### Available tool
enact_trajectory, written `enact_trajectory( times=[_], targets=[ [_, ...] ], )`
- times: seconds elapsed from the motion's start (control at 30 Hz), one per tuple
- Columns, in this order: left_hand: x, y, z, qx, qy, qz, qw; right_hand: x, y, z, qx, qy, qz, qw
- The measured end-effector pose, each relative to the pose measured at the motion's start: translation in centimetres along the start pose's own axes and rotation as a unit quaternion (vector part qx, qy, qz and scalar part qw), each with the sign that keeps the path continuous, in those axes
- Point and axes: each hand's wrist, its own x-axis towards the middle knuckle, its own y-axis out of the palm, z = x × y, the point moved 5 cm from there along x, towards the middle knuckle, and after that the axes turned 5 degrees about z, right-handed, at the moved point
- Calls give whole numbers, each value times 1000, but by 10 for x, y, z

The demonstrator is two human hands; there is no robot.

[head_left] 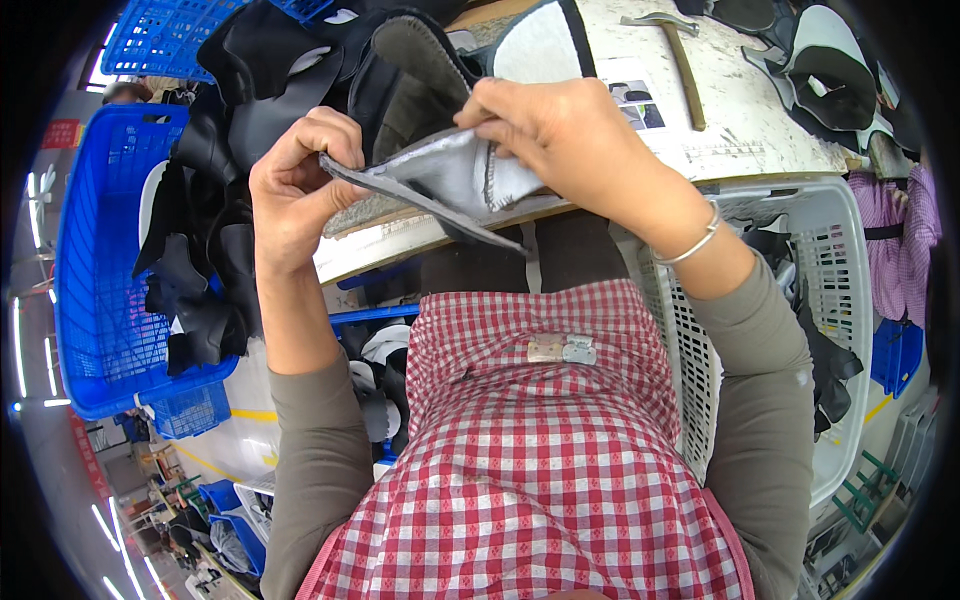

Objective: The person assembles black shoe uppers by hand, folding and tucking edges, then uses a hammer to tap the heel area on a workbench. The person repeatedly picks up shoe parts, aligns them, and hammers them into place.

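Observation:
A shoe upper [455, 172], dark outside with a pale grey lining, is stretched between my two hands above the table's front edge. My left hand [305, 185] pinches one edge of it between thumb and fingers. On the opposite side, my right hand [545, 125] grips the upper near a stitched seam, its fingers curled over the material. Just beyond it stands another dark upper piece [415, 60] with a stitched rim, and a white-lined piece [545, 45] lies behind my right hand.
A hammer [682, 75] rests on the worktable [740, 130] beside a printed sheet [635, 95]. Black uppers [270, 100] are heaped at the left, partly in a blue basket [75, 290]. A white basket [850, 300] stands right of me. More lined pieces [825, 75] lie at the far right.

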Motion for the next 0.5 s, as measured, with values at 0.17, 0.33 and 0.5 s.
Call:
enact_trajectory(
  times=[0.17,0.33,0.5],
  targets=[
    [13,-17,35,-114,-25,-168,979,22,8,-1,-22,76,46,996],
    [-18,70,1,-114,47,-86,989,46,6,-20,-79,97,-16,992],
    [-69,136,54,-70,-342,-84,933,43,19,-11,-71,67,-1,995]
  ],
)
